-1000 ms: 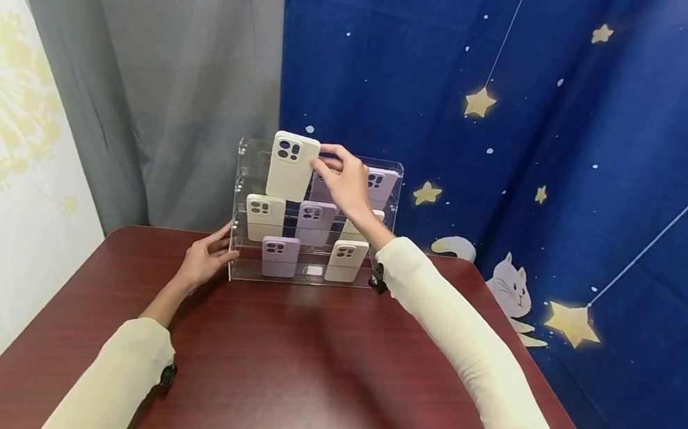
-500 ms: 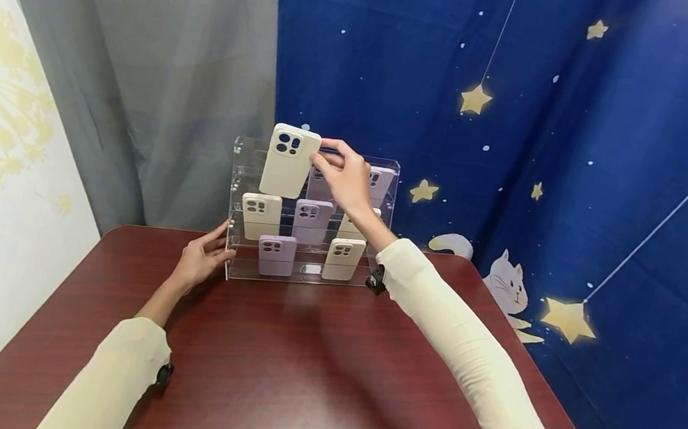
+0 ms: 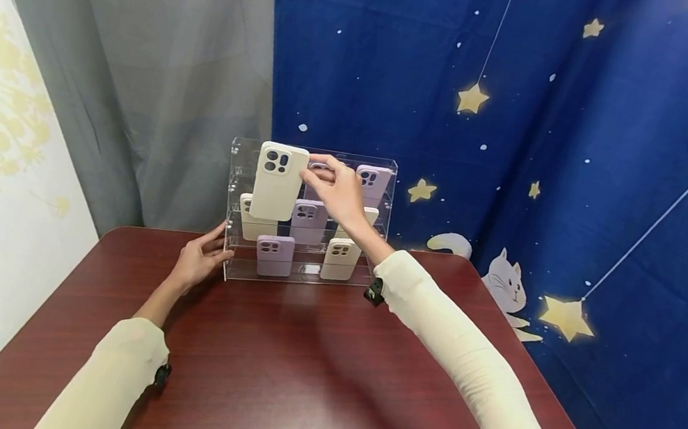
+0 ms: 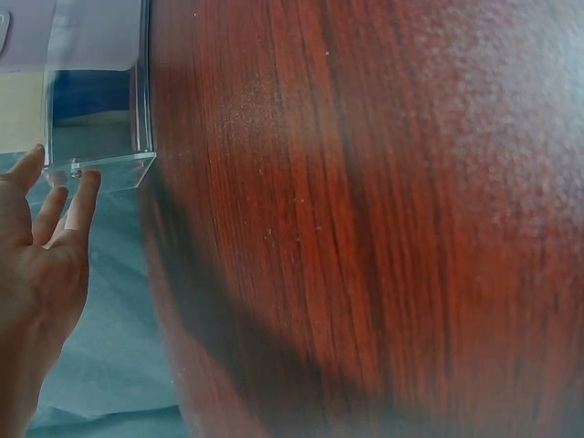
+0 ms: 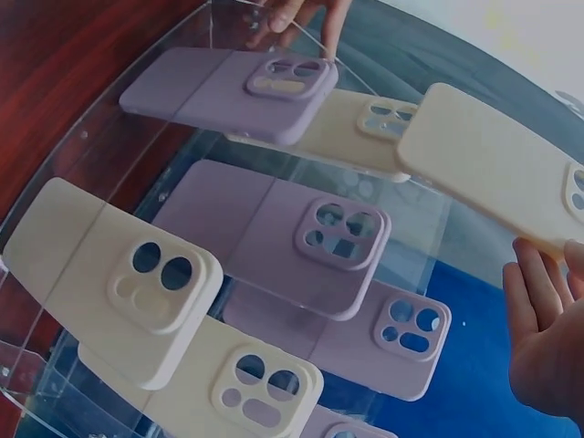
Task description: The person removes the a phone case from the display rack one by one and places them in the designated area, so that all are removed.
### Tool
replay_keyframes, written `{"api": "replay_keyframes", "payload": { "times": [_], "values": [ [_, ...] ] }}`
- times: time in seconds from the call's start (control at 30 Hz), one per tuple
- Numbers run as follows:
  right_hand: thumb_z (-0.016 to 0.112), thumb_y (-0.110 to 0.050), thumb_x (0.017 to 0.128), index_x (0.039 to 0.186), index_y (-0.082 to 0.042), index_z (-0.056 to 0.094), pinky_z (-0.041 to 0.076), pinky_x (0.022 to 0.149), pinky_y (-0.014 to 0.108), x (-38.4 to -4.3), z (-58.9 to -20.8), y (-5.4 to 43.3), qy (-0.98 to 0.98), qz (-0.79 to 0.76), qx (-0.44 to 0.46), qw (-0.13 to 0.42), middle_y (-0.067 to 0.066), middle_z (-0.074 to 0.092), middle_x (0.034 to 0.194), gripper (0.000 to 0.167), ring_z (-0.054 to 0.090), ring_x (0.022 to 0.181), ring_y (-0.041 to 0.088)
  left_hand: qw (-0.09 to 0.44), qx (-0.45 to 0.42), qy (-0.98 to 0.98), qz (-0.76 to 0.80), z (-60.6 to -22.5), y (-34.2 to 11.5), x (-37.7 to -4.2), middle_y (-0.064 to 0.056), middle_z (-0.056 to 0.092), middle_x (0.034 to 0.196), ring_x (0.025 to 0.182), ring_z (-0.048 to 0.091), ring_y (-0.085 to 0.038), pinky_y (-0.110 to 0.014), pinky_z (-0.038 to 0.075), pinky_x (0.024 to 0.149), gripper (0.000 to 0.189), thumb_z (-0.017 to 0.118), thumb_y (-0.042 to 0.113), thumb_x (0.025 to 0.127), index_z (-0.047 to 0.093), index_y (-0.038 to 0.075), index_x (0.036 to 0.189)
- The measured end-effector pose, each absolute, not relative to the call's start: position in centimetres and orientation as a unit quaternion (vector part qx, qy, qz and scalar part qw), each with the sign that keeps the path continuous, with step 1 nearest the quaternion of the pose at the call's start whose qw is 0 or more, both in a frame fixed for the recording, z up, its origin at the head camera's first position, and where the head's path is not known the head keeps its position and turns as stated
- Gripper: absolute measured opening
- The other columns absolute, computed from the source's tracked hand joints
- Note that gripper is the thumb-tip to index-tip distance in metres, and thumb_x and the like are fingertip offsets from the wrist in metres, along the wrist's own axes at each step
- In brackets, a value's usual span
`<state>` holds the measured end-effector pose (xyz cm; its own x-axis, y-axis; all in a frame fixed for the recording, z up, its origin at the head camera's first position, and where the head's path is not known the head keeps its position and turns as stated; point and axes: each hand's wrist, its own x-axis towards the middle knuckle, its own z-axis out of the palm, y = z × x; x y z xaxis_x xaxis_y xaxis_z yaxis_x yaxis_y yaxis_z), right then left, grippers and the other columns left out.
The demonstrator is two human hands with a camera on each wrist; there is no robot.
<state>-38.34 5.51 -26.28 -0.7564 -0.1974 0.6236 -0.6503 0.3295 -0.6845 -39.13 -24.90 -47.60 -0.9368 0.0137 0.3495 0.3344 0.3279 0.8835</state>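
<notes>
My right hand (image 3: 340,190) pinches a cream phone case (image 3: 279,183) by its right edge, upright with the camera cutout at top left. The case is in front of the upper left of a clear acrylic display stand (image 3: 301,283) and partly covers a cream case (image 3: 247,227) in the row below. In the right wrist view the held case (image 5: 493,164) appears at the upper right, above the fingertips. With fairly straight fingers, my left hand (image 3: 197,260) touches the stand's left side; the left wrist view shows those fingers (image 4: 84,205) at the clear panel.
Several lilac and cream cases stand in the tiers, including a lilac case (image 3: 274,256) and a cream case (image 3: 341,260) in the front row. The stand sits toward the back of a reddish-brown table (image 3: 277,368). Behind hang a grey curtain (image 3: 195,73) and a blue star-patterned curtain (image 3: 388,93).
The held cream case rose slightly and tilted, then came down and straightened, now overlapping the case below. My left hand stays at the stand's side. The head view shifted slightly.
</notes>
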Motion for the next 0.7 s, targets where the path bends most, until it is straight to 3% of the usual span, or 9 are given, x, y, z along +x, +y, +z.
{"api": "replay_keyframes", "payload": {
  "times": [0.33,0.7],
  "values": [
    [0.080,-0.020,0.094,0.123,-0.009,0.074,0.064,0.080,0.029,-37.8,-27.9,5.3,-0.786,0.520,0.276,0.191,0.011,0.079,0.107,0.032,0.078,0.095,0.016,0.139,-0.115,-0.794,-0.581,-47.3,-24.8,-38.9,-0.037,0.055,0.139,0.125,0.057,-0.052,-0.019,0.060,0.081,0.080,0.072,-0.005,0.095,0.036,0.018,0.162],
    [0.078,-0.019,0.096,0.127,-0.008,0.073,0.064,0.076,0.028,-37.6,-29.8,4.8,-0.789,0.520,0.287,0.158,0.010,0.080,0.101,0.033,0.078,0.090,0.016,0.132,-0.114,-0.790,-0.588,-47.4,-24.8,-39.0,-0.037,0.055,0.138,0.123,0.059,-0.050,-0.013,0.057,0.081,0.082,0.073,-0.006,0.094,0.035,0.018,0.163]
  ]
}}
